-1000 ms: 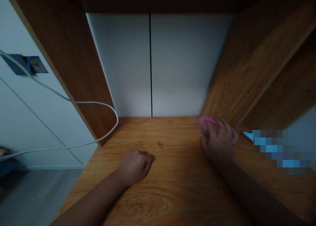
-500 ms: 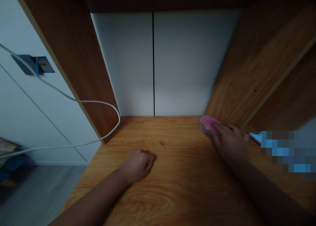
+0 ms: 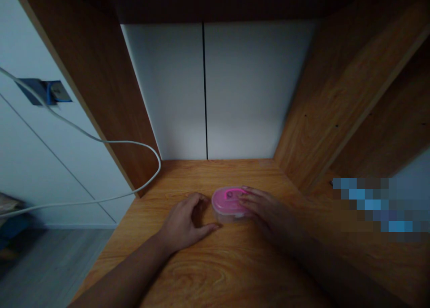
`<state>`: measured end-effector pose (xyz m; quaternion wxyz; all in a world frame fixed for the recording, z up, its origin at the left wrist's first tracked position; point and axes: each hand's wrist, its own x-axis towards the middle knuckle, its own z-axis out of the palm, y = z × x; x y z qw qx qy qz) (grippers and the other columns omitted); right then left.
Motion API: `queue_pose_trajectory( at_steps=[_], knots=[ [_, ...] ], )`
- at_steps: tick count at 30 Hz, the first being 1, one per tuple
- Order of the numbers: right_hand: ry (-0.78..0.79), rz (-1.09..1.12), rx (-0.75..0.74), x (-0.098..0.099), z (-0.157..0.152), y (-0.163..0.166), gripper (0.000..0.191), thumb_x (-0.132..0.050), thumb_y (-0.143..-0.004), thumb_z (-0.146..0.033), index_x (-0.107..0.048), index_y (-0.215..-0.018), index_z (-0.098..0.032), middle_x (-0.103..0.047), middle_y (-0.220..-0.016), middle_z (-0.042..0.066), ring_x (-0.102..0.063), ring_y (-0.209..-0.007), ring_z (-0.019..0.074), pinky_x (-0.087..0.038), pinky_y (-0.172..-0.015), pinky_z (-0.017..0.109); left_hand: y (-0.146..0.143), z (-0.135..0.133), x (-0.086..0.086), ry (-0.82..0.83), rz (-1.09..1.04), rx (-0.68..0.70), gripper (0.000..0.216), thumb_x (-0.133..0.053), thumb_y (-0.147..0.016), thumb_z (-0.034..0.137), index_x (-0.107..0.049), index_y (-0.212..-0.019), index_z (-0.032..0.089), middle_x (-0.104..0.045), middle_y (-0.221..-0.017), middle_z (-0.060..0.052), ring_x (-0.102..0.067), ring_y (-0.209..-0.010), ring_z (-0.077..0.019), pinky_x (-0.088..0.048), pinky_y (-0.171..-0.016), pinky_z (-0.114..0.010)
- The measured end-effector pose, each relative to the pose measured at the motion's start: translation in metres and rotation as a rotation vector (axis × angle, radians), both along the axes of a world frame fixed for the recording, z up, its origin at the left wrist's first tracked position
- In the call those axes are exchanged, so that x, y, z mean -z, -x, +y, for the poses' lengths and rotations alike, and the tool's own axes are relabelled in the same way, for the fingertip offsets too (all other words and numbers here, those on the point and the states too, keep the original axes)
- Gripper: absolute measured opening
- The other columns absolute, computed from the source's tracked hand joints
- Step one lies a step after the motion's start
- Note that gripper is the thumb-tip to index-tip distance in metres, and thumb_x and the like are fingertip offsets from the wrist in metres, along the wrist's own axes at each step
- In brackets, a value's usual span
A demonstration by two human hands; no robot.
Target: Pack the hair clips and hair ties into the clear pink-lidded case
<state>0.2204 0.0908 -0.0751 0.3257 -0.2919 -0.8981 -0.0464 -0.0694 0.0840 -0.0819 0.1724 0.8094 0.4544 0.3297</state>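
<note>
A small oval box with a pink lid (image 3: pixel 227 203) stands on the wooden desk (image 3: pixel 215 263), near its middle. My right hand (image 3: pixel 268 211) lies against the box's right side, fingers stretched over the lid's edge. My left hand (image 3: pixel 186 223) rests on the desk just left of the box. Its fingers and thumb are spread in a curve toward the box, close to it, and I cannot tell whether they touch it.
The desk sits in a wooden alcove with a white back panel (image 3: pixel 204 88) and brown side walls. A white cable (image 3: pixel 110 140) loops from a wall socket (image 3: pixel 47 92) at the left. A blurred patch covers something at the right edge.
My right hand has brought the pink-lidded box from the desk's far right corner to the middle. My left hand has opened from a fist and now curves toward the box.
</note>
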Motion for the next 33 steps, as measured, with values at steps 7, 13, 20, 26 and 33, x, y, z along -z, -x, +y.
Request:
queue_pose_trajectory(
  at_steps=[7,13,20,26,33],
  knots=[
    [0.057,-0.001,-0.167,-0.008,-0.017,0.014,0.034,-0.048,-0.099,-0.021,-0.056,-0.132,-0.028,-0.064,-0.133,0.005,-0.049,-0.135,0.0183,-0.044,-0.112,0.040,-0.001,-0.008,0.010,0.091,-0.207,0.316,0.094,-0.081,-0.071,0.037,-0.031,-0.149,0.023,-0.050,-0.146,-0.016,-0.053,-0.130,-0.0306,-0.044,-0.109,-0.046],
    [-0.021,-0.007,-0.219,-0.010,-0.021,0.016,0.054,-0.059,-0.089,-0.019,-0.046,-0.141,-0.019,-0.057,-0.138,0.014,-0.043,-0.139,0.0274,-0.045,-0.111,0.048,-0.010,-0.015,0.006,0.021,-0.172,0.256,0.087,-0.080,-0.069,0.036,-0.039,-0.144,0.024,-0.059,-0.139,-0.013,-0.062,-0.121,-0.0296,-0.052,-0.103,-0.043],
    [-0.113,-0.025,-0.088,-0.008,-0.020,0.018,0.061,-0.067,-0.087,-0.025,-0.042,-0.142,-0.014,-0.055,-0.139,0.019,-0.040,-0.141,0.0316,-0.047,-0.110,0.051,-0.018,-0.021,0.001,-0.111,-0.098,0.198,0.090,-0.080,-0.070,0.044,-0.036,-0.147,0.026,-0.061,-0.138,-0.010,-0.066,-0.115,-0.0265,-0.057,-0.097,-0.039],
    [-0.087,-0.034,-0.104,-0.012,-0.018,0.020,0.057,-0.059,-0.088,-0.016,-0.042,-0.142,-0.016,-0.052,-0.144,0.016,-0.032,-0.146,0.0305,-0.043,-0.112,0.053,-0.022,-0.025,0.000,-0.163,-0.030,0.117,0.089,-0.077,-0.072,0.051,-0.036,-0.147,0.023,-0.065,-0.131,-0.012,-0.070,-0.105,-0.0278,-0.060,-0.088,-0.041],
    [0.071,0.119,-0.099,-0.004,-0.021,0.027,0.056,-0.055,-0.084,-0.007,-0.048,-0.136,-0.023,-0.053,-0.141,0.010,-0.040,-0.141,0.0262,-0.042,-0.114,0.050,-0.031,-0.033,-0.001,-0.203,0.080,-0.004,0.089,-0.073,-0.073,0.059,-0.038,-0.145,0.020,-0.076,-0.099,-0.011,-0.073,-0.079,-0.0269,-0.060,-0.070,-0.040]
  ],
)
